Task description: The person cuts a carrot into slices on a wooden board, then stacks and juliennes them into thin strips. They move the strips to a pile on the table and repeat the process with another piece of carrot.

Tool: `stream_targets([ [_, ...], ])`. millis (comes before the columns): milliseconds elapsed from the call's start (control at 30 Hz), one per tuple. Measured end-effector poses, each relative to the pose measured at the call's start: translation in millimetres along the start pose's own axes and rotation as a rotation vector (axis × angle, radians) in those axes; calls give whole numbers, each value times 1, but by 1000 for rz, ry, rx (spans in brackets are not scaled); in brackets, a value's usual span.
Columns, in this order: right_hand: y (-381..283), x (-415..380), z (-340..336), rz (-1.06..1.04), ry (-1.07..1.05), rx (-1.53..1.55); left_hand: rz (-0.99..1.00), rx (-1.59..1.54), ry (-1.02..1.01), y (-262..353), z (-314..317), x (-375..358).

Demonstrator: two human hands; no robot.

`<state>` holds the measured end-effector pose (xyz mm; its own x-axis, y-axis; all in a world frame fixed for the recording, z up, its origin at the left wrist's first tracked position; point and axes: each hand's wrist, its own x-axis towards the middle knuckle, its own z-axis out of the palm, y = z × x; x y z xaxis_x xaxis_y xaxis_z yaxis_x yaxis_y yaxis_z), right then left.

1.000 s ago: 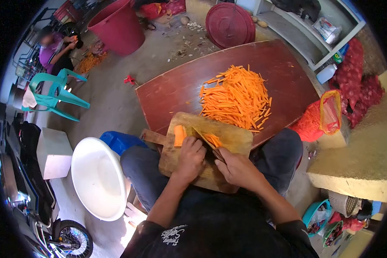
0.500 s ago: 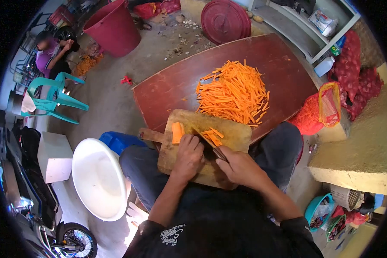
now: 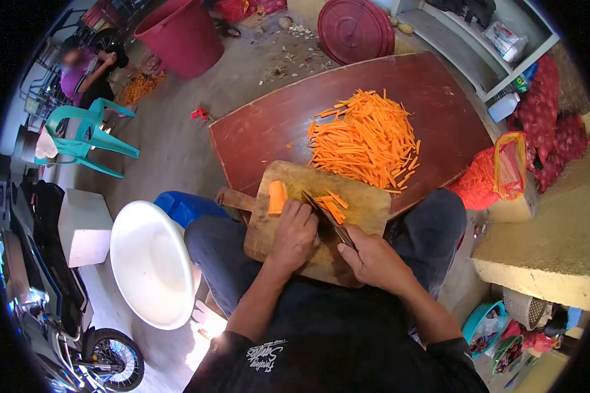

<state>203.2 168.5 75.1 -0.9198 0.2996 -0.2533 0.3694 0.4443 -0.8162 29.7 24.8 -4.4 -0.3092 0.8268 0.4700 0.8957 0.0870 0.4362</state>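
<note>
1. The left hand (image 3: 296,237) is over the cutting board (image 3: 364,195), its fingers bent and bunched close together; whether they are clamped on anything cannot be told, as the space under them is hidden.
2. The right hand (image 3: 375,261) has its fingers clamped around the handle of the knife (image 3: 329,221), whose blade slants over the board, just beside the left hand.
3. A carrot piece (image 3: 277,198) lies on the board by the left fingertips, on the side away from the knife.
4. A few carrot sticks (image 3: 333,205) lie loosely on the board, on the other side of the blade.
5. The board's far part overlaps the near edge of the dark red worktop (image 3: 269,111), and its near part is over the person's lap; its wooden handle (image 3: 236,198) points left.
6. A large carrot pile (image 3: 367,137), cut into thin sticks, lies on the worktop just beyond the board.
7. Left of the lap stands a white basin (image 3: 152,265), near a blue container (image 3: 187,205).
8. Right of the worktop is a red net bag (image 3: 476,180).
</note>
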Motion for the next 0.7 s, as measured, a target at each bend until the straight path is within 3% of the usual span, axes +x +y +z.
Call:
stream_targets([
  [533, 2, 16, 12, 27, 11, -106, -3, 24, -20, -3, 4, -1],
  [700, 3, 19, 3, -55, 89, 15, -7, 37, 14, -3, 0, -3],
])
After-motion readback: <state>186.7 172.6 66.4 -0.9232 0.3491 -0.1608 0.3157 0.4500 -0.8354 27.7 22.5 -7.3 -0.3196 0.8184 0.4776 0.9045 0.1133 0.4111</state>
